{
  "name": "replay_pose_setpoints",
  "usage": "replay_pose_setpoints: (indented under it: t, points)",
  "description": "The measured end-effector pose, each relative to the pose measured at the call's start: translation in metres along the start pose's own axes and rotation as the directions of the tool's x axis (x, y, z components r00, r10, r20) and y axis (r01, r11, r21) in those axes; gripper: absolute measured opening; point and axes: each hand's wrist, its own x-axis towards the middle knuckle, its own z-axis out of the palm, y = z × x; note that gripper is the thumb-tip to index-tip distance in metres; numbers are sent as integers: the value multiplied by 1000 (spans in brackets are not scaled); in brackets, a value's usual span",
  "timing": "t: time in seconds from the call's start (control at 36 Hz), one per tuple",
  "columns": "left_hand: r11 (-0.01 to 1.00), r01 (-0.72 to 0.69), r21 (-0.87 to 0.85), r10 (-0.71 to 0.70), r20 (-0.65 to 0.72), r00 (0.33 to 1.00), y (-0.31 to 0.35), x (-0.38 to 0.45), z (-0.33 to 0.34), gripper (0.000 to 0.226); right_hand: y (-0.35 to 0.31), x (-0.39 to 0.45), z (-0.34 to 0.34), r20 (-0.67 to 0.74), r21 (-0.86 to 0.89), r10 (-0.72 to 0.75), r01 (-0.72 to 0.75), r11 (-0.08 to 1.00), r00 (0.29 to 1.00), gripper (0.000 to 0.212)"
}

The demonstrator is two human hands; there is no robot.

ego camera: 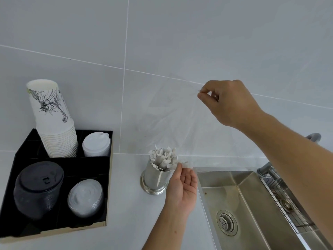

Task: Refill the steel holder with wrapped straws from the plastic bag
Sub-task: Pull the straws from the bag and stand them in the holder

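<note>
Bag [180, 114] clear, edges hard to trace; right hand [228, 103] pinches its top corner. Left hand [182, 188] fingertips closed on its lower edge beside straws [163, 157] filling holder [155, 177].

Head view, looking down, close over counter [126, 204]

The wall [162, 33] is pale grey tile with white grout lines. The counter [126, 204] is off-white. At nine o'clock, the cups [54, 123] are white with a black line drawing. The tray [86, 165] under them is black with a tan edge. It holds white lids [96, 145], black lids [38, 188] and clear lids [85, 197]. At six o'clock the holder [155, 177] is shiny steel, its straws [163, 157] wrapped white. The bag [180, 114] is clear. The sink [243, 204] at five o'clock is brushed steel.
</note>
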Motion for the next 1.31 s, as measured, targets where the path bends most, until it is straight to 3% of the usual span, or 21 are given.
replay_pose_setpoints:
  t: [0.33,0.89,1.31]
  points:
    - [996,-74,-47,71,-61,996,7,16,1,17,-1,1,20,24,0,-39,39,999,999,19]
    - [997,-52,49,53,-29,998,9,15,-12,24,2,10,-46,-39,170,180,-171,971,983,18]
    - [997,-41,64,41,-11,999,13,22,-17,34,9,1,-65,-92,261,204,-175,949,975,18]
